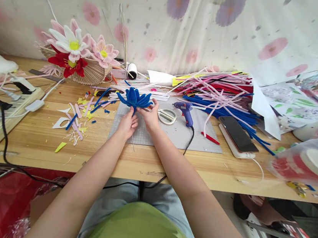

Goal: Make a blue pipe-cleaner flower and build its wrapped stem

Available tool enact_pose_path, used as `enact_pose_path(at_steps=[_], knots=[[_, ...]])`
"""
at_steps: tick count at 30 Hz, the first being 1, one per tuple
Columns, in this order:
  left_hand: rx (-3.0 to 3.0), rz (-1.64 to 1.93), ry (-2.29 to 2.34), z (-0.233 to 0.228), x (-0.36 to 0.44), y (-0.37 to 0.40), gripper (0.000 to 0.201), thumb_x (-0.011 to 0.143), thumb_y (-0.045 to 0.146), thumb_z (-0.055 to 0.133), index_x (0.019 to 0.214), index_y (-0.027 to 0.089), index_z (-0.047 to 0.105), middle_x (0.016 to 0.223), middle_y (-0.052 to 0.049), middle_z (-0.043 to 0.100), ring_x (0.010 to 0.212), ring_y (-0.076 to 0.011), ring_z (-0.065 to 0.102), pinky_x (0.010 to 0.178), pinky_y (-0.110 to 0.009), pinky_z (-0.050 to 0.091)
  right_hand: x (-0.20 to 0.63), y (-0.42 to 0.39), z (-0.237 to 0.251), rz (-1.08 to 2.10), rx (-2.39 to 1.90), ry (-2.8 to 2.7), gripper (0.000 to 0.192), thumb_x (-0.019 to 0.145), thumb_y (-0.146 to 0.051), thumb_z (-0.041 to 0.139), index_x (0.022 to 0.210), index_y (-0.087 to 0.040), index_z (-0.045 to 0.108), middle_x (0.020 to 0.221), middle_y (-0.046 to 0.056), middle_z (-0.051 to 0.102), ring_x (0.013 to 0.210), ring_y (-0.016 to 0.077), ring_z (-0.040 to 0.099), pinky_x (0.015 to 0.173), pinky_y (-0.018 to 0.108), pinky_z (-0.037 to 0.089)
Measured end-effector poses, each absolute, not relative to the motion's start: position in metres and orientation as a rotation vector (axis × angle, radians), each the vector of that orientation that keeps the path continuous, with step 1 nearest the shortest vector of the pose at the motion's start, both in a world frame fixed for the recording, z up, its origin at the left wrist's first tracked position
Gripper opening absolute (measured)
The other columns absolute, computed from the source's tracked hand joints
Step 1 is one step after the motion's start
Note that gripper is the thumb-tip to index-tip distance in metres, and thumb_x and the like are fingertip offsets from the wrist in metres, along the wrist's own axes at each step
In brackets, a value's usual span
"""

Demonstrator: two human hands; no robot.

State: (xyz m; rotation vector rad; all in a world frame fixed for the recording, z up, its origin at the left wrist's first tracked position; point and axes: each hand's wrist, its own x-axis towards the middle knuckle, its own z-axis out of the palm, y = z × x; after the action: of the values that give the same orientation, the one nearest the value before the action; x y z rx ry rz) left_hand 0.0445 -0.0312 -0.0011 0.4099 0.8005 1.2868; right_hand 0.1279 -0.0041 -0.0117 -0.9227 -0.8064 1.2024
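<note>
A blue pipe-cleaner flower (135, 98) with several pointed petals is held upright above the grey cutting mat (202, 143). My left hand (128, 124) is closed round the base of the flower, and a thin wire hangs down below the fingers. On the flower's right side, the fingers of my right hand (150, 116) pinch its lower petals. Just right of that hand lie light-handled scissors (167, 116). Farther right on the mat is a purple glue gun (185, 111), its black cord running toward the table's front edge.
Bundles of pipe cleaners (220, 88) lie at the back right, near a phone (238, 133) on a white block. Scraps (78, 118) litter the left. Behind them stands a woven fan with fuzzy flowers (74, 45). A power strip (5, 115) is at far left.
</note>
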Motion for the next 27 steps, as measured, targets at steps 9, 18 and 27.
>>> enact_pose_path(at_steps=[9, 18, 27], knots=[[0.427, 1.208, 0.752, 0.0033, 0.0429, -0.0349, 0.026, 0.086, 0.036, 0.045, 0.071, 0.014, 0.048, 0.039, 0.010, 0.024, 0.030, -0.0017, 0.021, 0.028, -0.012, 0.014, 0.1297, -0.0023, -0.0123, 1.274, -0.865, -0.764, 0.090, 0.044, -0.016, 0.075, 0.117, -0.027, 0.024, 0.091, -0.003, 0.052, 0.073, 0.0120, 0.060, 0.081, 0.038, 0.048], [0.482, 1.186, 0.804, 0.0044, 0.0452, -0.0369, 0.027, 0.088, 0.033, 0.040, 0.073, 0.014, 0.050, 0.041, 0.007, 0.033, 0.034, -0.0041, 0.032, 0.034, -0.014, 0.029, 0.1315, -0.0040, -0.0109, 1.315, -0.838, -0.695, 0.081, 0.042, -0.011, 0.072, 0.107, -0.024, 0.027, 0.077, -0.009, 0.051, 0.063, 0.0082, 0.057, 0.081, 0.033, 0.047], [0.589, 1.249, 0.864, -0.0004, 0.0492, -0.0379, 0.023, 0.085, 0.035, 0.046, 0.069, 0.017, 0.045, 0.043, 0.008, 0.031, 0.034, -0.0054, 0.030, 0.033, -0.017, 0.027, 0.1376, -0.0032, -0.0111, 1.324, -0.887, -0.801, 0.074, 0.044, -0.016, 0.074, 0.104, -0.026, 0.031, 0.078, -0.008, 0.052, 0.069, 0.0107, 0.058, 0.082, 0.034, 0.046]])
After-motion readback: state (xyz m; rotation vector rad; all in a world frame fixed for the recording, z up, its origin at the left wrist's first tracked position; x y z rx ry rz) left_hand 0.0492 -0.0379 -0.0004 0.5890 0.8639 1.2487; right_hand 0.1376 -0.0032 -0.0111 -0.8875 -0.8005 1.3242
